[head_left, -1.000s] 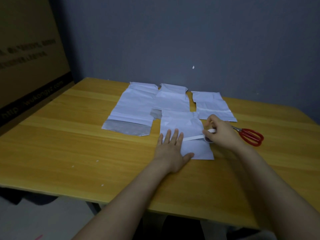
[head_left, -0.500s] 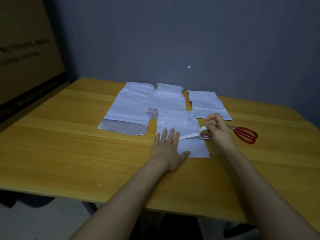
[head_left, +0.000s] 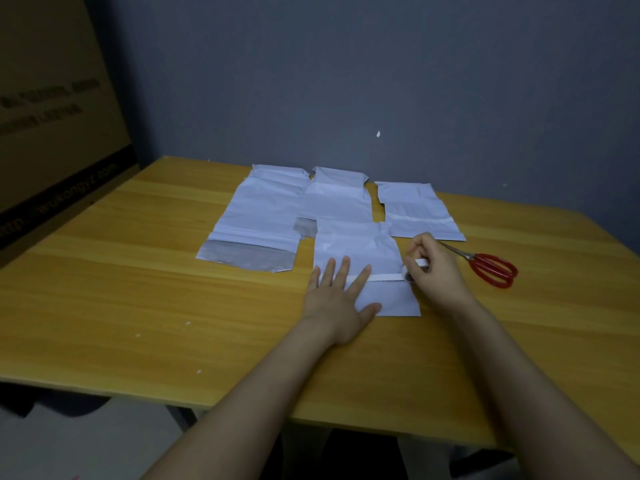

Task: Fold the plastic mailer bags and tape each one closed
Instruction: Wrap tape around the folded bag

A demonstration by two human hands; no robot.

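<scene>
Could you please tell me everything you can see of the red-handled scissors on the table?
The scissors lie flat on the yellow wooden table, to the right of the right hand and apart from it. They have two glossy red loop handles, probably plastic, pointing right, and slim metal blades, closed, pointing up-left toward the nearest white mailer bag. The blade tips are hidden behind the hand, so whether they touch that bag cannot be told.

dim, bluish cast, soft focus, wide-angle bowing

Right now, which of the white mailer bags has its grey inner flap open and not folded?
The far-left mailer bag: a wide grey flap lies open at its near end. The others show mostly white.
</scene>
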